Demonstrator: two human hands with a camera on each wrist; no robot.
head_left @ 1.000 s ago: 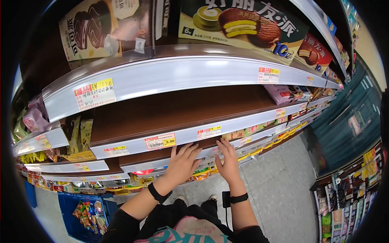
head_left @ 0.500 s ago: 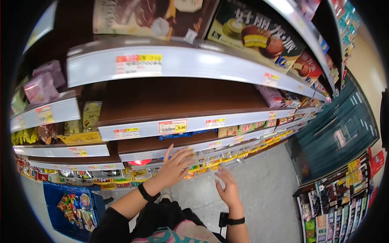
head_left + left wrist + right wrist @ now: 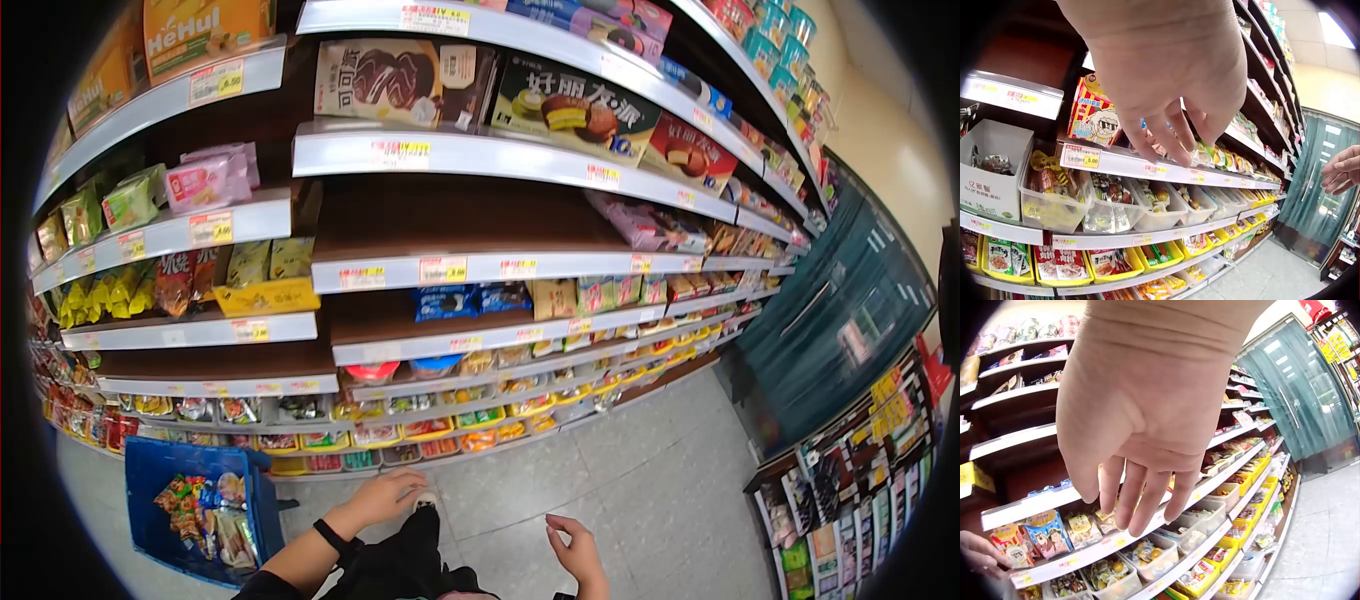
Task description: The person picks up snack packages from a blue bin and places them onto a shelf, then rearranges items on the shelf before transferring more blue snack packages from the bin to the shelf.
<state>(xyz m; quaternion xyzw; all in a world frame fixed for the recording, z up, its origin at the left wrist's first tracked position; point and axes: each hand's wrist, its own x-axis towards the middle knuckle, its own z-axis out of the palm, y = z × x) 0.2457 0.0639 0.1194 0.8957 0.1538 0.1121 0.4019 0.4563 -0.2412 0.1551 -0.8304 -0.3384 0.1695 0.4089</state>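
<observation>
Held low in front of the body, my left hand (image 3: 385,497) has loosely bent fingers and nothing in it. My right hand (image 3: 577,552) is lower and farther right, also holding nothing, its thumb apart from the fingers. In the left wrist view, the fingers of the left hand overlap a shelf edge (image 3: 1175,170) near a red-and-yellow striped snack bag (image 3: 1094,115). The right wrist view shows the right palm with relaxed fingers hanging before clear plastic bins (image 3: 1147,553) of wrapped snacks. A blue basket (image 3: 265,500) with several snack packets stands on the floor beside the left arm.
Long shelves carry a cocoa pie box (image 3: 375,82), a dark green pie box (image 3: 570,108), pink packets (image 3: 210,180) and blue packets (image 3: 445,303). Yellow trays (image 3: 1113,272) line the lower tiers. A teal-curtained glass door (image 3: 845,290) and another rack (image 3: 850,480) are at right.
Both hands have dropped down and away from the shelf edge toward the body. The head view has pulled back, showing more shelf tiers above and to the left.
</observation>
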